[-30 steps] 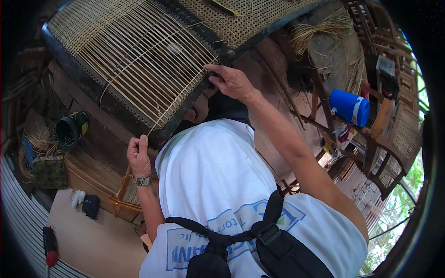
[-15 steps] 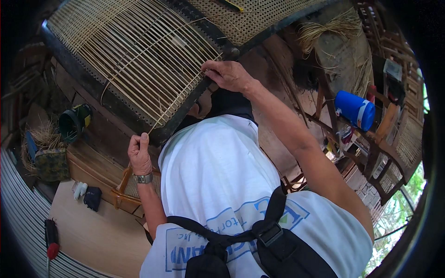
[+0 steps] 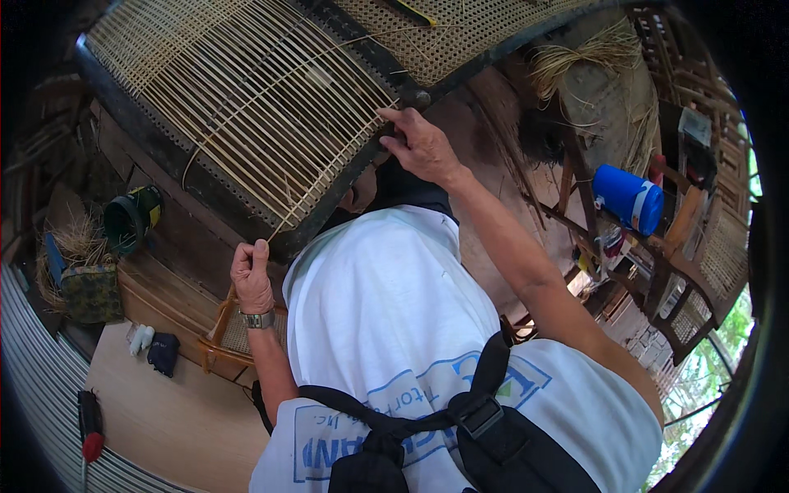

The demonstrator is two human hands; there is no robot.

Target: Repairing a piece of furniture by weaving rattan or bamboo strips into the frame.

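A dark wooden frame lies before me, strung with close rows of pale cane strands. Below its near corner, my left hand pinches a thin cane strand between thumb and forefinger. That strand runs from the pinch up to the frame's near edge. My right hand is at the right end of this edge, index finger stretched onto the outermost strands. Its thumb stands apart from the index finger, with nothing seen between them; the other fingers are partly curled.
Finished cane mesh adjoins at upper right, with a yellow-black tool on it. A cane bundle and blue jug stand right. At left are a dark green bucket, a pale board and a red-black screwdriver.
My right hand has shifted slightly right, its index finger now straighter and its thumb farther from it. The left hand keeps its pinch, nearly in place.
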